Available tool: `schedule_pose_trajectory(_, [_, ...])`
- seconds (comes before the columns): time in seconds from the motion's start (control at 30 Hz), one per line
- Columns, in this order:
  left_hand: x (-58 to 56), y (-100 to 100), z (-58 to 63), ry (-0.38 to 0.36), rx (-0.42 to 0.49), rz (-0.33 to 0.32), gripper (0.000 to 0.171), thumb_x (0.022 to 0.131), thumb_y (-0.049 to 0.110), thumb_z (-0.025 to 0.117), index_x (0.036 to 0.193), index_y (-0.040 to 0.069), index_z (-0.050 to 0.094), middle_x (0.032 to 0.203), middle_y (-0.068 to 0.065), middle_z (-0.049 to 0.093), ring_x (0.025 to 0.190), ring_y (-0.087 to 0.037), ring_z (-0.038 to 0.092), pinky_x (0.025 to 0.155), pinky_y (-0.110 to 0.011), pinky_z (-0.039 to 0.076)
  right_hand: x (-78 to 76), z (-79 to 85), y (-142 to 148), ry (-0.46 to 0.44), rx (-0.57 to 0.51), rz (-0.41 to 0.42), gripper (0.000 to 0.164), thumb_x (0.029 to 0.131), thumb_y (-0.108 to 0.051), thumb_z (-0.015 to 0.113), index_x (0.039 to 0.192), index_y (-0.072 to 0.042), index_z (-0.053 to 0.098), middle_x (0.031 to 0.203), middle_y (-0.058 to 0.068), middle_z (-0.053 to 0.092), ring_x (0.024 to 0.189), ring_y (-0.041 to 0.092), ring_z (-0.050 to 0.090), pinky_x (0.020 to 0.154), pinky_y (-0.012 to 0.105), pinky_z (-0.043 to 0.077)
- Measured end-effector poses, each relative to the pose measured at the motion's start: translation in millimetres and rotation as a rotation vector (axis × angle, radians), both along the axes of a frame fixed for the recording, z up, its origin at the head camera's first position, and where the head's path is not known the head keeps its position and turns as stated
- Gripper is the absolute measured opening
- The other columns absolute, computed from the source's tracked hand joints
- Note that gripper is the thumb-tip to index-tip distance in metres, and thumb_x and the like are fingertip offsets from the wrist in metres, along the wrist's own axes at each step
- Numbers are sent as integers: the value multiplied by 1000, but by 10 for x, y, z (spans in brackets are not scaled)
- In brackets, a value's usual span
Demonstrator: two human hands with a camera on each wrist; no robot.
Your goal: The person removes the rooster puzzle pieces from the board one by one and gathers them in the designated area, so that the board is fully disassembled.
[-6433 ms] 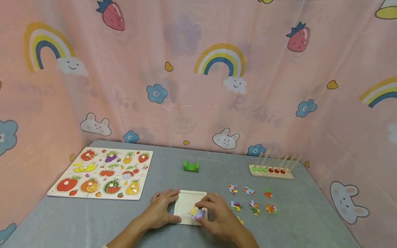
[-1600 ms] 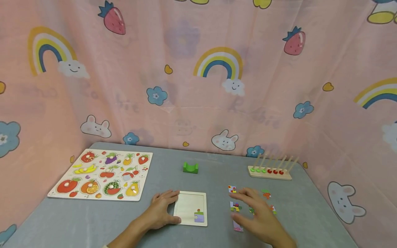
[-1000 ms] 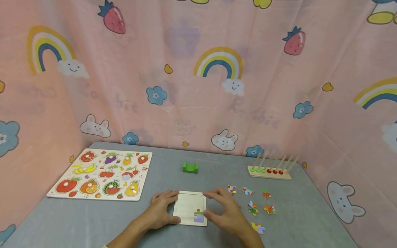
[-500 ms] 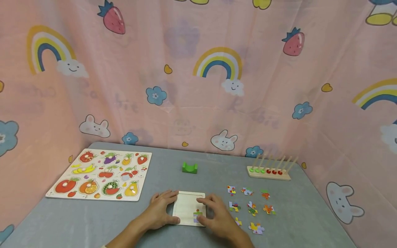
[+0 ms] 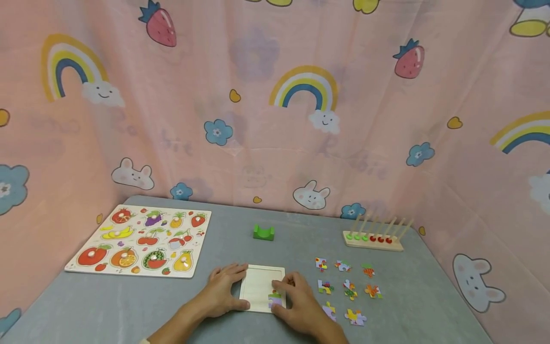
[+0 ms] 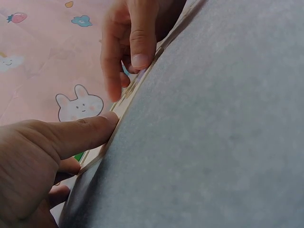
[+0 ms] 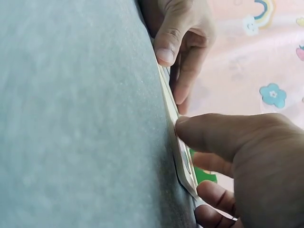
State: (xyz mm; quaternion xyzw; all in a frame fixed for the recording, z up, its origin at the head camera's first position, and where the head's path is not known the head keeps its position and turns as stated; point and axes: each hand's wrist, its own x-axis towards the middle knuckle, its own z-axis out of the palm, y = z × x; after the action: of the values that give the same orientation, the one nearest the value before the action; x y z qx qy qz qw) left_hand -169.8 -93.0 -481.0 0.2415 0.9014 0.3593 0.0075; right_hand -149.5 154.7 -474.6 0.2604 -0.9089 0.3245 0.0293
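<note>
A shallow square wooden puzzle tray (image 5: 254,285) lies on the grey table in front of the person. My left hand (image 5: 221,288) holds it along its left side, thumb over the near corner and fingers at the far one. In the tray's near right corner sits a lilac and green jigsaw piece (image 5: 273,301). My right hand (image 5: 302,302) pinches at this piece, index finger at its far end and thumb at its near end. In the right wrist view, that thumb (image 7: 190,130) lies at the tray's near rim. Several loose jigsaw pieces (image 5: 349,290) lie in rows right of the hand.
A fruit knob puzzle board (image 5: 139,241) lies at the left. Behind the tray stands a green block (image 5: 263,232) with a curved notch. A wooden peg stand (image 5: 374,240) with green and red beads is at the back right. A pink patterned curtain (image 5: 258,162) surrounds the table.
My right hand has left the yellow and lilac piece among the loose ones, then come back from them to the tray and closed in on the corner piece. My left hand stays put.
</note>
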Motion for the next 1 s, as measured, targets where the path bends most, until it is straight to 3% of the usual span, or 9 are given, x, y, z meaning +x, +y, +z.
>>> schedule_pose_trajectory(0.13, [-2,-2,6,-5,-3,0,76,67,28,88,127,-8,58,140,-13,49,134,-39,34,103,-65,13,3,10,-10,9,26,9,29,82,-28,73,109,-17,72,103,-7,39,93,14,38,81,37,37])
schedule_pose_trajectory(0.33, [-6,-3,7,-19,-7,0,76,68,29,88,128,-7,58,141,-12,49,134,-38,33,103,-65,13,-14,-3,0,7,11,18,28,79,-28,77,104,-22,67,103,-10,45,96,13,43,84,43,38])
schedule_pose_trajectory(0.6, [-1,-3,3,-23,5,2,76,67,28,88,128,-8,57,140,-12,49,134,-38,33,103,-65,12,-24,-51,19,173,-34,81,36,72,-15,79,105,-14,66,96,-12,59,91,9,49,81,39,41])
schedule_pose_trajectory(1.0, [7,0,10,-20,9,2,76,68,28,87,128,-8,57,141,-12,49,134,-39,33,103,-64,11,-2,29,40,90,35,74,35,81,-15,74,115,-7,69,102,-10,59,95,9,49,85,41,41])
